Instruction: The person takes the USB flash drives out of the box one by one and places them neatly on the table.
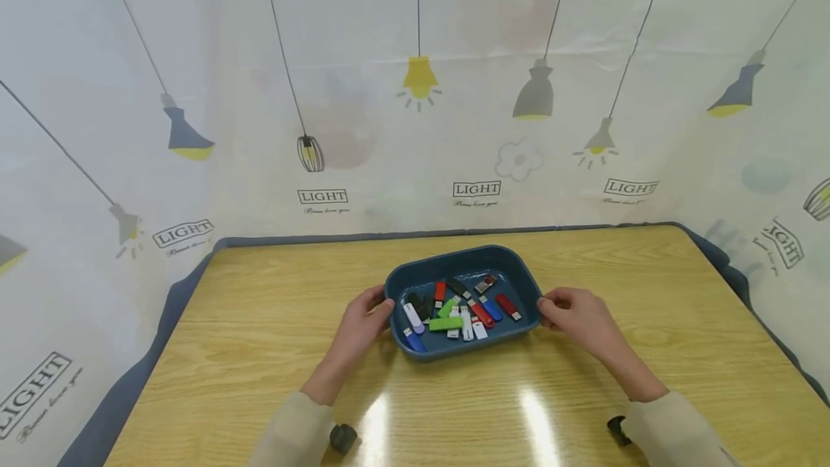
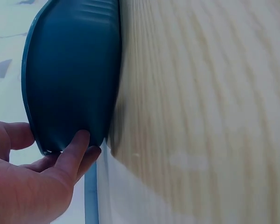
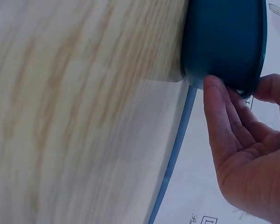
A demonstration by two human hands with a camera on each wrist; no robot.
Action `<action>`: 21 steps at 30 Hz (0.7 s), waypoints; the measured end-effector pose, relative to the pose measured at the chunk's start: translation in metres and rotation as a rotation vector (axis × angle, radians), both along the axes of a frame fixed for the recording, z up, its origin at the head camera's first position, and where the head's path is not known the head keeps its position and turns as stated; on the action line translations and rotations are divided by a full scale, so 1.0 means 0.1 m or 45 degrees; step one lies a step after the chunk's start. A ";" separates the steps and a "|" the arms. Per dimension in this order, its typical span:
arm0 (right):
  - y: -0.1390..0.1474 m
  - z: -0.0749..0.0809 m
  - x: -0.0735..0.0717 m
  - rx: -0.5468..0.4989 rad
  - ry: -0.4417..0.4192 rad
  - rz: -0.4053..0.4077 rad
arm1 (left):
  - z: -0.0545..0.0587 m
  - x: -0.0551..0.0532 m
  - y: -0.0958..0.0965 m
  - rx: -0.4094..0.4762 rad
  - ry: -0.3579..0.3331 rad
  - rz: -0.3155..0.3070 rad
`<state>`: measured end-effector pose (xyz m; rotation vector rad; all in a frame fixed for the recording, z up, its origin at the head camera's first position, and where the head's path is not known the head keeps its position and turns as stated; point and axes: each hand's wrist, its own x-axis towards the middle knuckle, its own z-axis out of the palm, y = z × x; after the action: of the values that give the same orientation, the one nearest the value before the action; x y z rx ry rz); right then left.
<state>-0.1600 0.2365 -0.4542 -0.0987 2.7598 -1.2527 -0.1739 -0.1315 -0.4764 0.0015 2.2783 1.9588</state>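
A dark blue tray [image 1: 454,269] with rounded corners and raised walls stands on the table, slightly askew. Inside lie several USB sticks, among them a green one [image 1: 446,323], a dark red one [image 1: 508,306], a blue one [image 1: 491,308] and a white and lilac one [image 1: 413,318]. My left hand [image 1: 363,323] grips the tray's left end, thumb at the rim and fingers against the outer wall [image 2: 74,70]. At the opposite end my right hand [image 1: 580,316] pinches the rim the same way, its fingertips on the outside in the right wrist view.
The wood-grain table [image 1: 259,352] reaches out on all sides of the tray. Behind it and at both sides hangs a pale cloth [image 1: 389,193] printed with lamps. Dark straps [image 1: 343,438] show at both sleeves. Two bright reflections lie on the tabletop in front.
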 end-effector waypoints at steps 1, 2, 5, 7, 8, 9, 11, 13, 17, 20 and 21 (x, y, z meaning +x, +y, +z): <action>0.01 0.00 0.01 0.007 0.002 -0.005 | 0.00 0.00 0.01 -0.002 0.002 -0.004; 0.02 0.00 0.01 0.016 0.005 -0.005 | 0.00 0.00 0.03 -0.006 0.003 -0.011; 0.05 0.02 0.02 0.030 0.003 -0.012 | 0.01 0.02 0.06 -0.003 0.013 -0.036; 0.07 0.02 0.03 0.033 0.006 -0.007 | 0.01 0.03 0.08 0.009 0.016 -0.048; 0.07 0.03 0.03 0.041 0.012 -0.003 | 0.01 0.04 0.08 0.021 0.014 -0.051; 0.08 0.03 0.03 0.050 0.022 -0.005 | 0.01 0.04 0.08 0.034 0.013 -0.053; 0.09 0.04 0.04 0.080 0.057 -0.015 | 0.01 0.04 0.08 0.052 0.003 -0.055; 0.09 0.07 0.06 0.122 0.119 -0.036 | 0.01 0.04 0.08 0.058 0.002 -0.060; 0.04 0.16 0.08 0.196 0.293 -0.065 | -0.01 0.03 0.07 0.049 -0.011 -0.059; -0.05 0.27 0.08 0.214 0.404 -0.032 | -0.02 0.02 0.07 0.039 -0.021 -0.055; -0.09 0.31 0.08 0.216 0.428 -0.015 | -0.03 0.02 0.07 0.037 -0.021 -0.056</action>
<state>-0.1520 0.2280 -0.4230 -0.3045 3.1416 -1.0846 -0.1718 -0.1243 -0.4789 0.0378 2.2201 1.9623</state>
